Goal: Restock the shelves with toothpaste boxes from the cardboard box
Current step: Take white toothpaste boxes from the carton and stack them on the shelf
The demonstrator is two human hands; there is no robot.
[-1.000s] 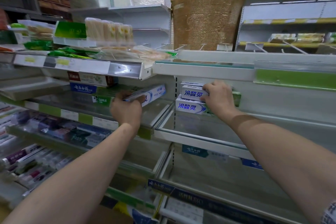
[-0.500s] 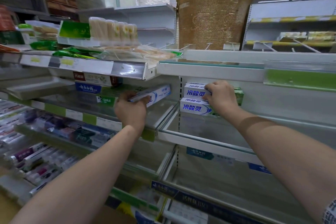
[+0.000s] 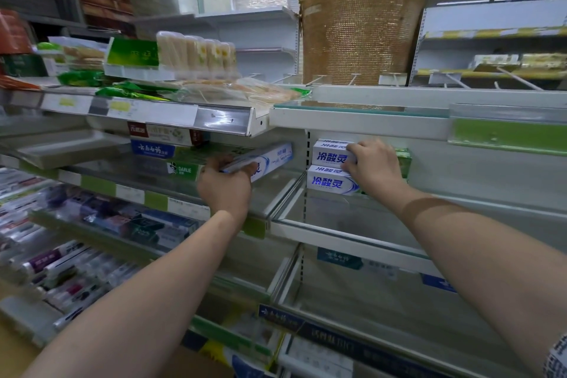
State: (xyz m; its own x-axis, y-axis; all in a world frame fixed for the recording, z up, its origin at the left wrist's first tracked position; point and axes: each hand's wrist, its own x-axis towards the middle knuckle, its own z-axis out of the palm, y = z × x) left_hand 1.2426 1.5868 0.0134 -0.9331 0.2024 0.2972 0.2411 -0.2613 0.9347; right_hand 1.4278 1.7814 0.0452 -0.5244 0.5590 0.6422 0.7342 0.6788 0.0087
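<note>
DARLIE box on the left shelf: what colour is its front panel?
Green, with white lettering, on the DARLIE toothpaste box; the head view shows it.

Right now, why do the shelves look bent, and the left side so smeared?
Head view: the wide-angle lens bows the shelf edge and stretches both forearms; the lower-left products are blurred, while the white-and-blue toothpaste boxes read sharp; glare streaks the metal price rail; a shadow bands the right forearm.

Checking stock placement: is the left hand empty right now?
No, the left hand grips a white-and-blue toothpaste box above the glass shelf.
</note>
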